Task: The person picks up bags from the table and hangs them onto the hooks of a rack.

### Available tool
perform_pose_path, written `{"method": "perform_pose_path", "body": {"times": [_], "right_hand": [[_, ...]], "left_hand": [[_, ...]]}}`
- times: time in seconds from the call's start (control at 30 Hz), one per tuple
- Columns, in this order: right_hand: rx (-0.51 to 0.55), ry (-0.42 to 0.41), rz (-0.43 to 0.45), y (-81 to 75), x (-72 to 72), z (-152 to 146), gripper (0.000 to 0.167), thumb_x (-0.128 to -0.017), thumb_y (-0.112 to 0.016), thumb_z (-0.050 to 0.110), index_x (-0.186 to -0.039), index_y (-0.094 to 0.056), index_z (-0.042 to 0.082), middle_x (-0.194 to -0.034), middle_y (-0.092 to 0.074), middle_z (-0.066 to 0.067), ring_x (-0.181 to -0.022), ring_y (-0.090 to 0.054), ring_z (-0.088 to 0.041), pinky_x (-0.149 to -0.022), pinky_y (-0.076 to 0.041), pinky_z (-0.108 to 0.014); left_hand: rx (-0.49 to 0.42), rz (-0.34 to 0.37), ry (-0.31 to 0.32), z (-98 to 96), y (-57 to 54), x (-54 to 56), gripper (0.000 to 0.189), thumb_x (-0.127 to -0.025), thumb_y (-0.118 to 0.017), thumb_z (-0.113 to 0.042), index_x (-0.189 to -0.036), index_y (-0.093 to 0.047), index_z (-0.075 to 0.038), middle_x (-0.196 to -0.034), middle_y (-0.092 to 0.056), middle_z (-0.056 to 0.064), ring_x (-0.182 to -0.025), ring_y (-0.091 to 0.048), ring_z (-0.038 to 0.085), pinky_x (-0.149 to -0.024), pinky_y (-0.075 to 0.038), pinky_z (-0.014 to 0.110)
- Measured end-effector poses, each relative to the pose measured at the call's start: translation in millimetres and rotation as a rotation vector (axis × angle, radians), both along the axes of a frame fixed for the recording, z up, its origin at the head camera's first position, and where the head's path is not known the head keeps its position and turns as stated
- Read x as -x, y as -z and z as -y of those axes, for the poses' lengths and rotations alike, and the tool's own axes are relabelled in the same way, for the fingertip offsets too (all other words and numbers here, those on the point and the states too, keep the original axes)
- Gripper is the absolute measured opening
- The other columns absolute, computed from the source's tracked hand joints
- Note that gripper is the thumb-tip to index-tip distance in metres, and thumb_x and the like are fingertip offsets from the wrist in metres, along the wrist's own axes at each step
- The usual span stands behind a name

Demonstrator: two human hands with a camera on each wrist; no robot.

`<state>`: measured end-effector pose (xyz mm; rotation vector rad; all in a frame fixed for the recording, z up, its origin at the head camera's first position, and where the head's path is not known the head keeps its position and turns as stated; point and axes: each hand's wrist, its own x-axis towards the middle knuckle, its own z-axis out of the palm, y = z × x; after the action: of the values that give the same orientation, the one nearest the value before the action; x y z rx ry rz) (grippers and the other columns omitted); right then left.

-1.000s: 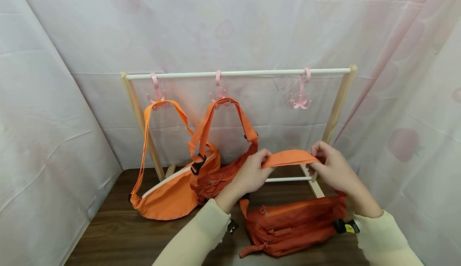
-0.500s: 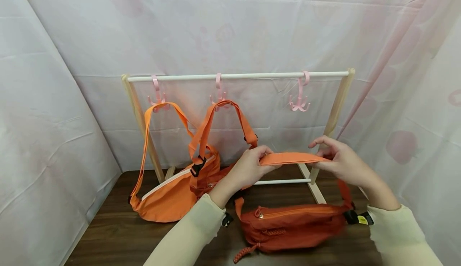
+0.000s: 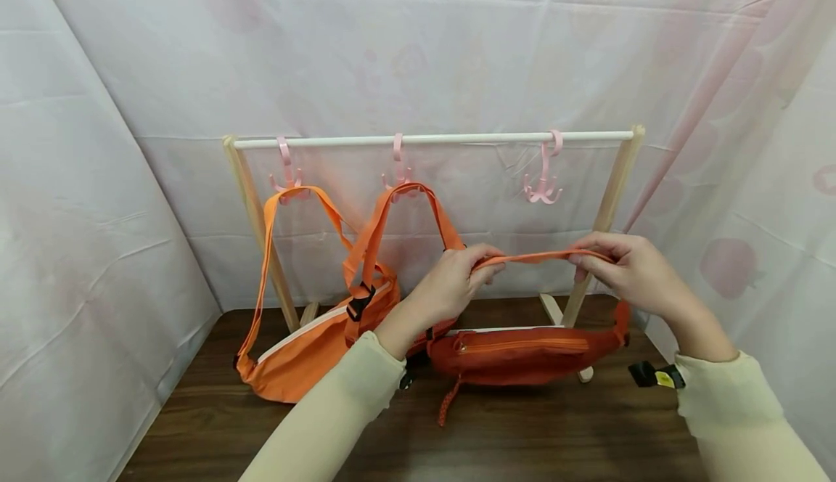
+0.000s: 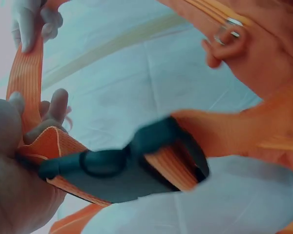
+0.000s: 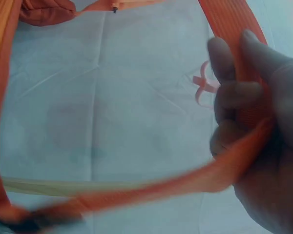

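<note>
A dark orange-red waist bag (image 3: 516, 357) hangs by its orange strap (image 3: 532, 258), which is stretched between my two hands above it. My left hand (image 3: 451, 282) pinches the strap's left end, and a black buckle (image 4: 107, 165) dangles close by in the left wrist view. My right hand (image 3: 636, 271) grips the other end, fingers curled round the webbing in the right wrist view. Behind the strap and higher up, a pink multi-prong hook (image 3: 543, 188) hangs from the rack's rail. My left hand and forearm partly cover the second red-orange bag.
A wooden rack with a white rail (image 3: 457, 139) stands on the dark wood table (image 3: 522, 446). Two other pink hooks carry an orange bag (image 3: 300, 362) and the red-orange bag, whose strap (image 3: 371, 239) loops over the middle hook. Pale curtains (image 3: 85, 250) enclose the sides and back.
The waist bag has risen and swung away toward the rack. Both hands have lifted the strap, the right moving up and rightward, and the strap is now pulled nearly straight.
</note>
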<state>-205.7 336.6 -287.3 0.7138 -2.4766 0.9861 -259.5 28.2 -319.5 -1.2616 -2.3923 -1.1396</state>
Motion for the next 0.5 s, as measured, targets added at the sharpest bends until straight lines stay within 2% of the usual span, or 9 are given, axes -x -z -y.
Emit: {"method": "perform_pose_path", "body": {"times": [0.13, 0.2, 0.37, 0.5], "right_hand": [[0.005, 0.082, -0.087, -9.4, 2.7, 1, 0.017, -0.100, -0.074, 0.005, -0.106, -0.079, 0.019, -0.076, -0.073, 0.003, -0.051, -0.041, -0.012, -0.048, -0.033, -0.030], [0.010, 0.109, -0.132, -13.5, 4.8, 1, 0.015, -0.100, -0.074, 0.005, -0.104, -0.079, 0.019, -0.075, -0.072, 0.003, -0.052, -0.042, -0.012, -0.048, -0.032, -0.030], [0.003, 0.133, -0.249, -23.5, 11.9, 2, 0.013, -0.100, -0.073, 0.004, -0.105, -0.079, 0.015, -0.073, -0.070, 0.004, -0.048, -0.038, -0.009, -0.044, -0.029, -0.029], [-0.009, 0.169, -0.310, -32.1, 18.8, 4, 0.007, -0.102, -0.073, 0.007, -0.103, -0.078, 0.012, -0.074, -0.071, 0.003, -0.045, -0.039, -0.008, -0.042, -0.030, -0.026]], "left_hand": [[0.012, -0.074, -0.043, -2.9, -12.8, 3.9, 0.025, -0.112, -0.056, -0.027, -0.126, -0.074, -0.016, -0.096, -0.073, -0.003, -0.078, -0.066, 0.008, -0.065, -0.050, 0.024], [0.011, -0.100, -0.072, -4.7, -18.3, 6.8, 0.025, -0.113, -0.056, -0.026, -0.124, -0.074, -0.015, -0.096, -0.074, 0.000, -0.079, -0.067, 0.009, -0.065, -0.050, 0.025], [0.009, -0.161, -0.138, -9.4, -29.7, 14.6, 0.024, -0.113, -0.055, -0.027, -0.121, -0.074, -0.015, -0.090, -0.072, -0.003, -0.069, -0.060, 0.008, -0.060, -0.048, 0.025], [-0.001, -0.209, -0.194, -11.5, -39.9, 19.2, 0.023, -0.112, -0.056, -0.029, -0.120, -0.074, -0.016, -0.085, -0.070, -0.005, -0.064, -0.058, 0.008, -0.057, -0.046, 0.026]]}}
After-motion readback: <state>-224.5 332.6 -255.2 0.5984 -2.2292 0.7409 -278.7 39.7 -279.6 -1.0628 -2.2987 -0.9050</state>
